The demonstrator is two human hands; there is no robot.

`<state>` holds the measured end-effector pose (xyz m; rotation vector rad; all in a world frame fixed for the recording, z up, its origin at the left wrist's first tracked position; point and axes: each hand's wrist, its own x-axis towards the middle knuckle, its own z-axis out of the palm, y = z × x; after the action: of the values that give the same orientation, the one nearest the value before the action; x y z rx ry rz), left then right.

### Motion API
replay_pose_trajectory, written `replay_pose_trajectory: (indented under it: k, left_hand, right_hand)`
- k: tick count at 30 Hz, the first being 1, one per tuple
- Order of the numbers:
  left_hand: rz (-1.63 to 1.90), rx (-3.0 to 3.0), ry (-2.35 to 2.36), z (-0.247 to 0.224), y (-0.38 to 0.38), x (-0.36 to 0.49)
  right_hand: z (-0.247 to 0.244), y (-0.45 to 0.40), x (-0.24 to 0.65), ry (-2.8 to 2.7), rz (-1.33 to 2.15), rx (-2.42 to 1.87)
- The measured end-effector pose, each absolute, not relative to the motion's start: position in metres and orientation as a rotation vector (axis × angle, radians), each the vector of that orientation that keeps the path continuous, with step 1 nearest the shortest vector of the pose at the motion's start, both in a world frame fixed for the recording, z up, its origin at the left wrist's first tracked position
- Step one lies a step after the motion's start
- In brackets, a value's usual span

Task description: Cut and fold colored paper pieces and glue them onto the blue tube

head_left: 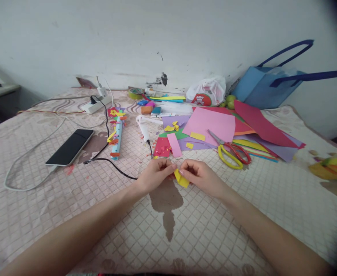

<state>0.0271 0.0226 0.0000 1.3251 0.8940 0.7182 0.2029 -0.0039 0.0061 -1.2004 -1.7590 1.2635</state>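
Note:
Between both hands is a small folded piece of yellow paper, held just above the table. My left hand pinches its left upper edge, fingers curled. My right hand grips the other side, thumb pressed on the paper. Beyond the hands lie a pink paper strip, a red paper piece with scraps on it, and small yellow paper pieces. Scissors with yellow and red handles rest to the right of my right hand. A white glue gun lies past my left hand.
On the left are a phone on a cable, a power strip and a light blue strip decorated with paper shapes. Coloured sheets spread at the right, before a plastic bag and a blue bag. A black cord runs near my left forearm.

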Motion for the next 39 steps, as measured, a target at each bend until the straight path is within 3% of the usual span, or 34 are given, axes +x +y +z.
replay_pose_trajectory:
  k: [16,39]
  left_hand:
    - [0.511,1.304,0.789,-0.0012,0.0224,0.0250]
    - [0.559,1.230,0.812,0.0050,0.0213,0.0250]
  right_hand:
    - [0.0034,-0.0045,0.1999,-1.555,1.307,-1.174]
    - [0.0033,-0.0066,0.1963,-1.449,1.429,-1.148]
